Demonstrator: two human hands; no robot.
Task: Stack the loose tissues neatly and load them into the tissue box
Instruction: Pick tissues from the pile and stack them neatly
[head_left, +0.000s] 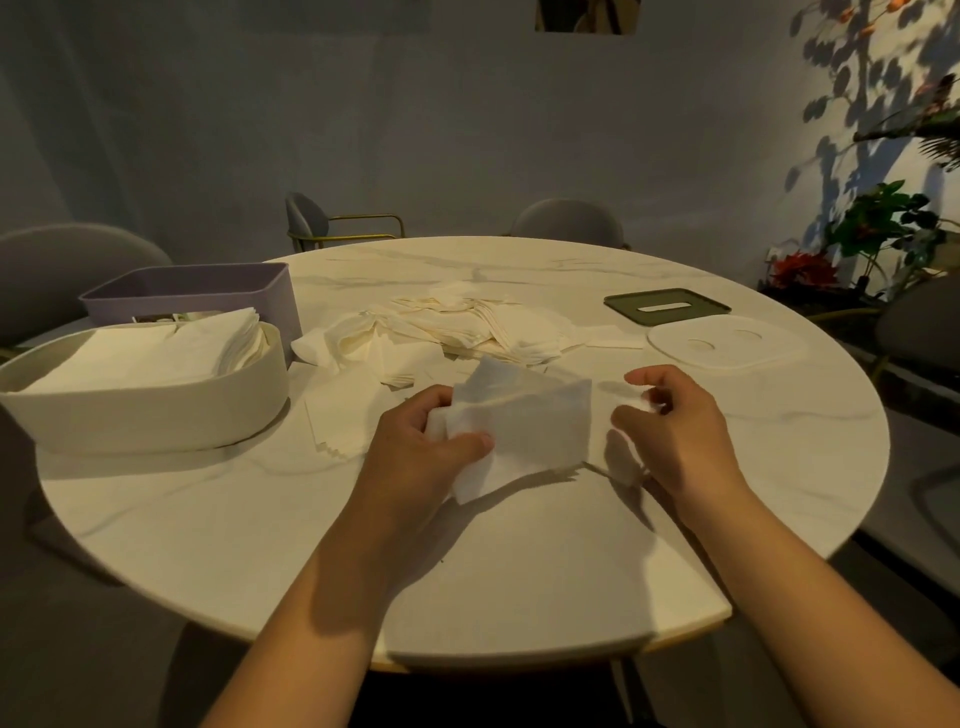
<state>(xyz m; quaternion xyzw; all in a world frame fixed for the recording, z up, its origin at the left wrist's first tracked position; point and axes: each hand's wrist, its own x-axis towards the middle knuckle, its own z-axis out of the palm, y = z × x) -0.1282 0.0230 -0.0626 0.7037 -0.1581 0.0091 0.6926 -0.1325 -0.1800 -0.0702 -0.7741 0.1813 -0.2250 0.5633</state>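
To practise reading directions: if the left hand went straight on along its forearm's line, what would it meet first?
Likely the pile of loose tissues, just beyond the tissue the left hand holds; depth is unclear.

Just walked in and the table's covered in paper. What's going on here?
A person at the round table is sorting tissues. The left hand grips one tissue lifted above the tabletop. The right hand is curled beside it, and whether it pinches anything is unclear. A neat stack lies in the white box on the left. A loose pile remains mid-table. A dark green lid and a white lid lie to the right.
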